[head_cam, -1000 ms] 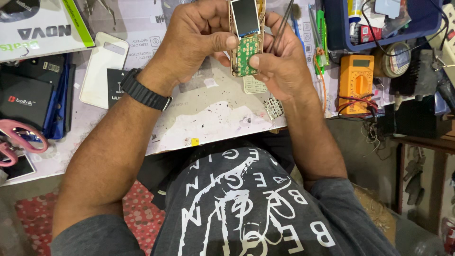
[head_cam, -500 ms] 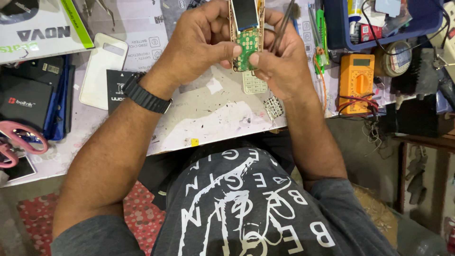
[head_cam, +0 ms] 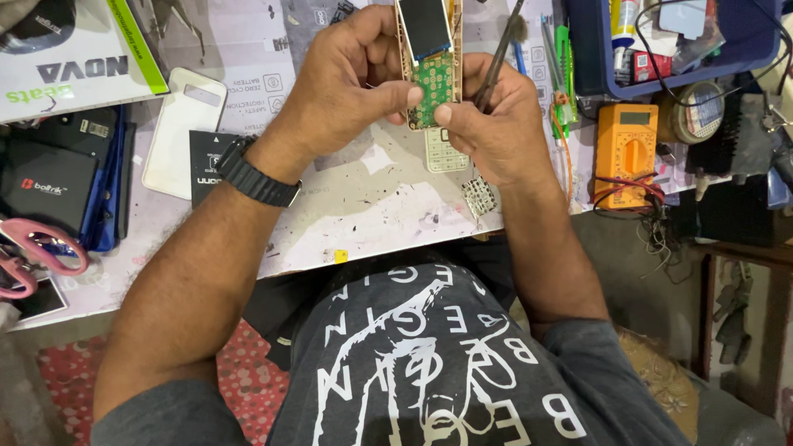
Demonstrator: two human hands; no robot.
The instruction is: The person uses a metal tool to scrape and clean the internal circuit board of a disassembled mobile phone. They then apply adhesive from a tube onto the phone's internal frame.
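Both hands hold the opened phone (head_cam: 428,62) above the tabletop (head_cam: 372,206): left hand (head_cam: 347,83) fingers clamped on its edge, right hand (head_cam: 487,116) pinching it while gripping a thin tool (head_cam: 500,54), apparently mid-inspection of the green board, which calls next for a steady tool tip.

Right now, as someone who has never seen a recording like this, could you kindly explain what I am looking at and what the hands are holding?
There is no machine here: a camera worn on a person's head looks down at their own two bare hands above a scuffed white worktable. The left hand, with a black wristwatch, and the right hand together hold an opened small phone with a dark screen and a bare green circuit board. The right hand's grip also keeps a thin dark tool.

On the table lie a pale keypad, a white phone case, an orange multimeter, pink-handled scissors and a blue tray of odds and ends.
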